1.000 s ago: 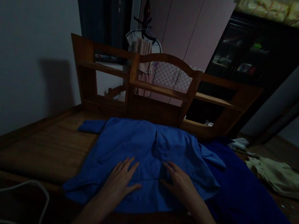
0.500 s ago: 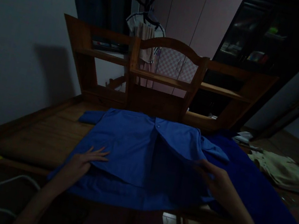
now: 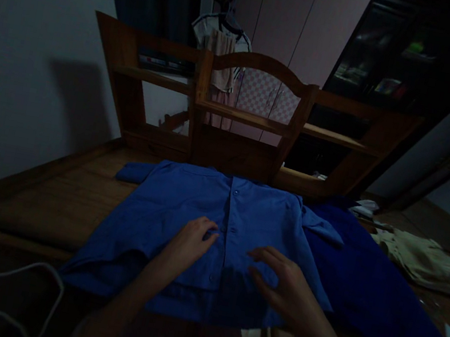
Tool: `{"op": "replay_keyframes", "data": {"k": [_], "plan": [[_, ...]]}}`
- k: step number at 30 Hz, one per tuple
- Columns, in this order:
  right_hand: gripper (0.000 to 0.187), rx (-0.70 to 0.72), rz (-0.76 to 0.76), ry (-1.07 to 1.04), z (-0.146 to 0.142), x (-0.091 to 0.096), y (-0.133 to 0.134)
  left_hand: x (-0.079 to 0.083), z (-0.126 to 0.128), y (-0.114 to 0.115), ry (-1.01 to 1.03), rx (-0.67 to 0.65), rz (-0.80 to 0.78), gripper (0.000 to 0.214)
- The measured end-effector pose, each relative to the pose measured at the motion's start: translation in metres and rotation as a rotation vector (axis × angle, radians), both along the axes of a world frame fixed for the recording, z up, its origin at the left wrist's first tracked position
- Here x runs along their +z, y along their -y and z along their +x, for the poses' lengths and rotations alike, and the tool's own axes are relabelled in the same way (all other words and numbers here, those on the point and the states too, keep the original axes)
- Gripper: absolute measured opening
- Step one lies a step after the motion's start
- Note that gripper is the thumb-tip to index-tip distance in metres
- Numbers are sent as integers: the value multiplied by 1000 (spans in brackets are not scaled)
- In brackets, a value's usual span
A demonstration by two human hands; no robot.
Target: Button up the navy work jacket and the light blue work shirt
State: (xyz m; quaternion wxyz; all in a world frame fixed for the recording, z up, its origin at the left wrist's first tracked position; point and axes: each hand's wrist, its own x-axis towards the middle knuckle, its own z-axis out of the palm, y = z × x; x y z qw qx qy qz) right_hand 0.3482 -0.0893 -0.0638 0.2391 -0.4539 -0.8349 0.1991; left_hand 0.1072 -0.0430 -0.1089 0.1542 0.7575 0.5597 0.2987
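Observation:
A blue button-front shirt [image 3: 184,202] lies spread face up on the wooden desk, its two front panels meeting at the middle. Several buttons show along the placket. My left hand [image 3: 190,238] is over the left panel, close to the placket, fingers curved and thumb apart, with nothing visible in it. Over the right panel is my right hand [image 3: 280,274], its fingers loosely bent and spread from the thumb, holding nothing. The shirt's lower left hem is rumpled. Dim light hides whether the fingertips touch the cloth.
A wooden shelf unit [image 3: 243,116] rises behind the shirt. Darker blue cloth [image 3: 362,280] lies to the right, with pale folded clothing [image 3: 422,258] beyond it. A white cable [image 3: 11,270] loops at the lower left. Clothes [image 3: 223,52] hang on a stand behind.
The right front panel, lifted earlier, now lies flat against the left one. My left hand has moved right to the placket; my right hand has let go of the panel and moved left.

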Motion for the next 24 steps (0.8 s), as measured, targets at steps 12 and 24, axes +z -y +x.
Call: {"op": "replay_keyframes", "data": {"k": [12, 24], "plan": [[24, -97, 150, 122, -44, -63, -64, -44, 24, -31, 123, 21, -27, 7], [32, -110, 68, -21, -39, -70, -63, -44, 30, -35, 128, 100, -26, 11]]}}
